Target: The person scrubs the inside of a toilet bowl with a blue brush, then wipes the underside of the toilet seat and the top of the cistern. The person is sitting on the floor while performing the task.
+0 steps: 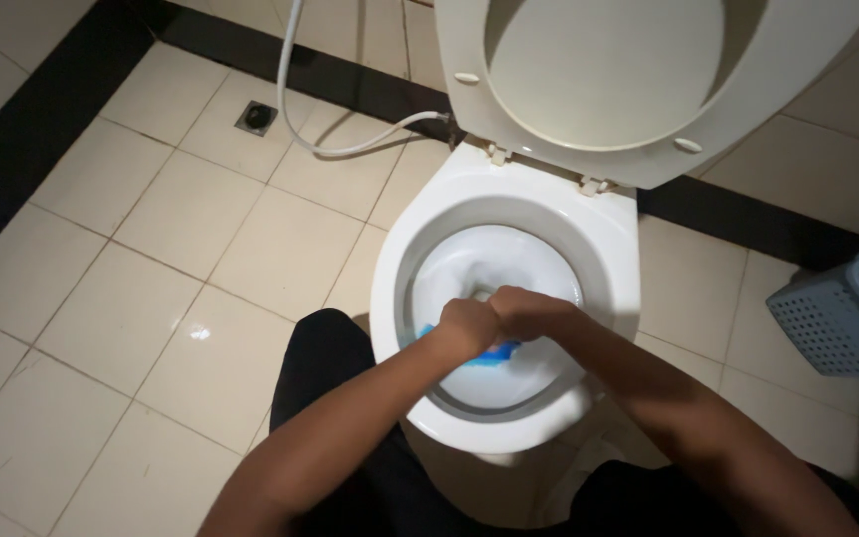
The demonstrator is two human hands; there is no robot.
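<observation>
Cream floor tiles surround a white toilet bowl. Both hands, left hand and right hand, have fingers clenched together around a blue scrubbing tool, pressed inside the bowl's front. Scrubbing looks underway; the next stroke likely needs firm pressure along the wall. Seat lid stands raised.

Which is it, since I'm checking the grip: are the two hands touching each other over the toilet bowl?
Touching. The head view shows the left hand pressed against the right hand, no gap between them, above the toilet bowl.
</observation>
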